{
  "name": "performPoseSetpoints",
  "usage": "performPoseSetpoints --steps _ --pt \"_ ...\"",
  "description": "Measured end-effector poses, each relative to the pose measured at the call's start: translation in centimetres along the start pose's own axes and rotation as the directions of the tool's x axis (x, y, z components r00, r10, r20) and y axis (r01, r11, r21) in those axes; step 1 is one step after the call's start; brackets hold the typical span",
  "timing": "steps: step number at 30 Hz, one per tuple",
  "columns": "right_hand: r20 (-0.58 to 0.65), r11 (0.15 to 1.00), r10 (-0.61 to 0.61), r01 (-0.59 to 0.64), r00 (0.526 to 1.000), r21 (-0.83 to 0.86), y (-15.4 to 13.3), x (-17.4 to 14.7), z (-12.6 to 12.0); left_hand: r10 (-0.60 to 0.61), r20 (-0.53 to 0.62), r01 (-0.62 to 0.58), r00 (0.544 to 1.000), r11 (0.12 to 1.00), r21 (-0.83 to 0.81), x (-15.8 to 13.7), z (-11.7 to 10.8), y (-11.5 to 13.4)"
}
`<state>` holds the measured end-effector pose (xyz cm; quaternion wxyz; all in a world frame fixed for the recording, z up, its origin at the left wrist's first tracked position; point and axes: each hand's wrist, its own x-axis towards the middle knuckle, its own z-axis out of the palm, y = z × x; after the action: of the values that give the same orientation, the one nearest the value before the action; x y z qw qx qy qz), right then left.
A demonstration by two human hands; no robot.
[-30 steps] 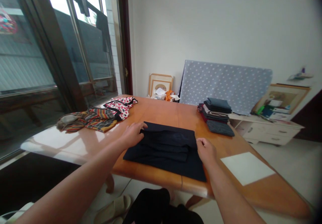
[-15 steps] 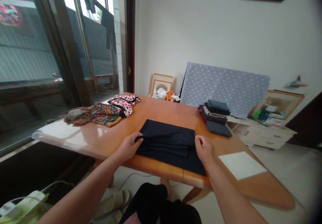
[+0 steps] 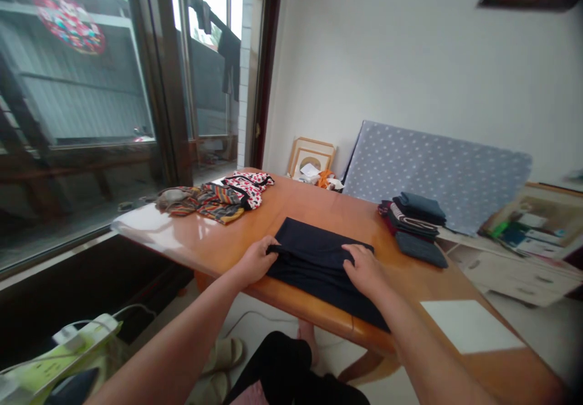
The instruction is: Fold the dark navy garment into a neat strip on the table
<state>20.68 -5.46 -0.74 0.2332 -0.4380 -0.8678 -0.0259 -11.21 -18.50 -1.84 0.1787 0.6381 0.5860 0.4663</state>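
A dark navy garment [image 3: 314,241] lies partly folded in front of me, close to the table's near edge. Its far part is flat, while the near layers are rumpled. At its left side my left hand [image 3: 259,260] pinches a fold of the cloth between thumb and fingers. My right hand [image 3: 365,270] rests on the garment's right part, just inside its right edge. The thumb and index finger of that hand are apart against the fabric; its other fingertips are partly hidden.
Patterned clothes [image 3: 218,201] lie at the table's left. A stack of folded clothes [image 3: 416,220] stands at the right, with a white sheet [image 3: 471,326] nearer me. Beyond the wooden table [image 3: 314,195] are a dotted cloth cover [image 3: 437,168] and a white cabinet [image 3: 510,274].
My right hand has let go of the garment's right edge and moved inward onto the cloth. The left hand keeps its pinch. The camera view has turned left.
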Motion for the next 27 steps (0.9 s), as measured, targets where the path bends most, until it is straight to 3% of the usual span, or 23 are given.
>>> performPoseSetpoints --steps 6,9,12,15,19,27 --pt "0.172 0.994 -0.024 0.042 0.985 -0.103 2.0 1.7 2.7 -0.002 -0.015 0.003 1.000 0.999 0.034 -0.2 -0.1 0.0" --pt "0.260 0.988 -0.010 0.048 0.966 -0.144 2.2 2.0 2.5 0.011 0.007 -0.011 1.000 1.000 0.014 -0.2 0.0 -0.3" --pt "0.269 0.977 0.026 0.033 0.963 -0.212 1.4 2.0 1.2 0.002 0.016 -0.002 1.000 1.000 0.008 -0.2 0.2 -0.6" --pt "0.236 0.968 0.060 0.002 0.970 -0.251 0.1 1.5 -0.7 0.006 0.007 -0.006 1.000 1.000 0.013 -0.2 0.1 -0.6" --pt "0.093 0.963 0.099 -0.072 0.991 -0.258 -1.1 -0.2 -3.2 0.017 0.011 -0.017 1.000 1.000 0.025 -0.1 -0.1 -0.6" --pt "-0.109 0.992 0.055 -0.066 0.993 -0.103 -1.9 -7.5 -5.4 -0.020 -0.019 0.021 1.000 0.996 0.085 -0.1 0.2 -1.2"
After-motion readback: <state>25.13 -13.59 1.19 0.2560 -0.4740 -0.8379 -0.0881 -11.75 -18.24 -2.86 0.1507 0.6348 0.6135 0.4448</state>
